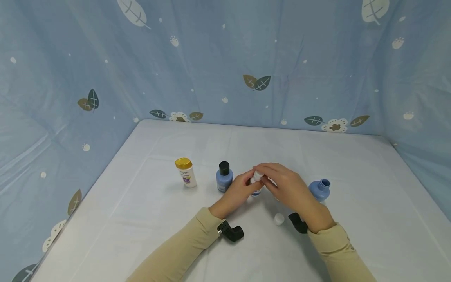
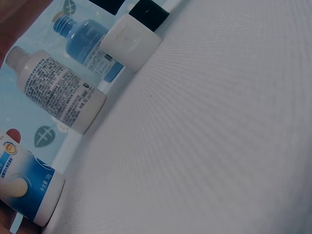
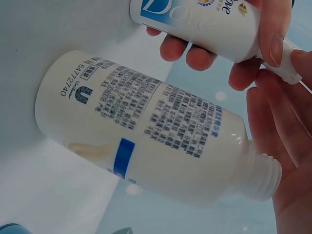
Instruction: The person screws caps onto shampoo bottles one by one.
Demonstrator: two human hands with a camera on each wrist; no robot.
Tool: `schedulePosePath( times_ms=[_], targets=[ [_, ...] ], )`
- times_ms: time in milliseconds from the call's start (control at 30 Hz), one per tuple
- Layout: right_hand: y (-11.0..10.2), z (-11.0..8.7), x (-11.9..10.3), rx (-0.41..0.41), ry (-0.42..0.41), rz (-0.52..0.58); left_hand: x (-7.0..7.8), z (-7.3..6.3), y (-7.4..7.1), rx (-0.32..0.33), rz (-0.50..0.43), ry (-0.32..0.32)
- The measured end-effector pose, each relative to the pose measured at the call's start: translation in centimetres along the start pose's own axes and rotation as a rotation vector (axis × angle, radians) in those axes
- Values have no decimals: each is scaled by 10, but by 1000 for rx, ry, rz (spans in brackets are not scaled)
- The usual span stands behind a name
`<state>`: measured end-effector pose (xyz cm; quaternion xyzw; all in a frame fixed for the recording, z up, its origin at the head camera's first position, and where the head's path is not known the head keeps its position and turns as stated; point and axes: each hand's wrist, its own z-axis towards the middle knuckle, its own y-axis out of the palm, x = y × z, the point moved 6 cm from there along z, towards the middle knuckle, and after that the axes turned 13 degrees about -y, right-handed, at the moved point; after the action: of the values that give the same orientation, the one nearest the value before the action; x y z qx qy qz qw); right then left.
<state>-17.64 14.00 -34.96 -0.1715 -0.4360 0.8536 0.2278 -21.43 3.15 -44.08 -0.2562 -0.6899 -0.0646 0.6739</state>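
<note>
My left hand (image 1: 239,192) grips a small white Dove bottle (image 3: 195,22) with a blue label, which stands upright on the table. At its top, my right hand (image 1: 289,186) pinches the white cap (image 1: 258,176) between thumb and fingers. Whether the cap is tight or loose, I cannot tell. Close beside it stands a larger white bottle (image 3: 146,131) with printed text and a bare threaded neck, mostly hidden by the right hand in the head view. A loose white cap (image 1: 278,219) lies on the table in front of the right hand.
Left of the hands stand a blue bottle (image 1: 224,180) with a black cap and a white bottle (image 1: 187,174) with a gold cap. An uncapped blue bottle (image 1: 318,191) stands beyond the right wrist. Patterned blue cloth (image 1: 225,58) hangs behind the white table (image 1: 158,243).
</note>
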Motion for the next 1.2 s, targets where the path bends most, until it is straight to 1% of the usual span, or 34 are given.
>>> schedulePosePath(
  times_ms=[133, 233, 267, 333, 433, 500, 567, 800, 967, 1067, 1167, 1200],
  targets=[
    [0, 0, 0, 11, -1, -13, 11, -5, -1, -35, -54, 9],
    [0, 1, 0, 22, -4, -24, 22, -11, -2, -46, -70, 3],
    [0, 1, 0, 25, -4, -27, 26, -13, -2, -45, -69, 0],
    [0, 1, 0, 28, -3, -31, 28, -15, -4, -31, -31, -19],
    [0, 1, 0, 32, 8, -33, 31, -16, -5, -15, 14, -32],
    [1, 1, 0, 29, 25, -33, 31, -17, -5, -5, 35, -36],
    [1, 2, 0, 33, 40, -37, 30, -16, -5, -4, 32, -35],
    [2, 2, 0, 41, 80, -49, 0, 1, 0, 14, 16, -3],
    [2, 3, -1, 37, 84, -45, -1, 1, -1, 19, 10, 8],
    [2, 3, -1, 29, 85, -44, -1, 1, -1, 15, 9, 2],
    [2, 3, -1, 21, 79, -48, 2, 0, -1, 8, 2, -12],
    [2, 3, -1, 18, 75, -50, 5, -2, -1, 8, -2, -13]
  ],
)
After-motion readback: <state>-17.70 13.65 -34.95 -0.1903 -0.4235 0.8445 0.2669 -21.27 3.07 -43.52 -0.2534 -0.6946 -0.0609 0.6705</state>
